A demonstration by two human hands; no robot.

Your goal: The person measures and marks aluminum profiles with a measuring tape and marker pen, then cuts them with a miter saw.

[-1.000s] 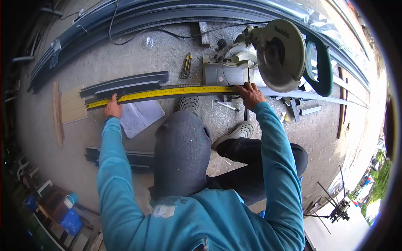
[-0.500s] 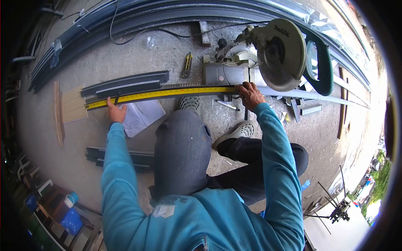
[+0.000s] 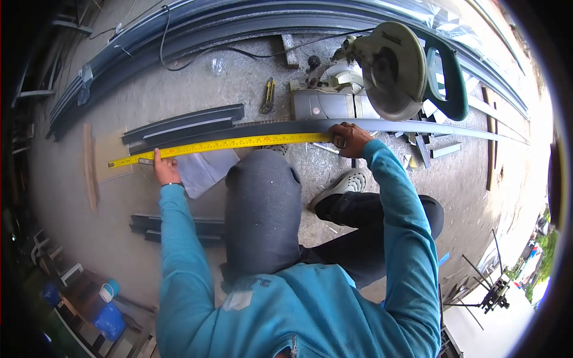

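A yellow tape measure (image 3: 239, 142) is stretched between my two hands, just on the near side of a long grey metal profile (image 3: 292, 127). My left hand (image 3: 166, 169) is closed near the tape's free end, with a thin marker-like tool (image 3: 145, 161) lying at its fingers. My right hand (image 3: 352, 140) is wrapped round the tape's other end, beside the profile. The profile runs across in front of the miter saw (image 3: 397, 71), whose head is raised. A sheet of paper (image 3: 206, 170) lies under the tape.
Short dark profiles (image 3: 185, 124) lie beyond the tape, and others (image 3: 179, 228) are left of my knee. A yellow cutter knife (image 3: 268, 95) rests on the floor left of the saw. Long profiles (image 3: 239, 30) and a cable (image 3: 197, 61) stretch across the back. Offcuts (image 3: 446, 150) lie at right.
The tape has come off the profile toward me, and its free end has shifted left. Both hands have moved slightly nearer to me. The tool at my left hand now lies flatter.
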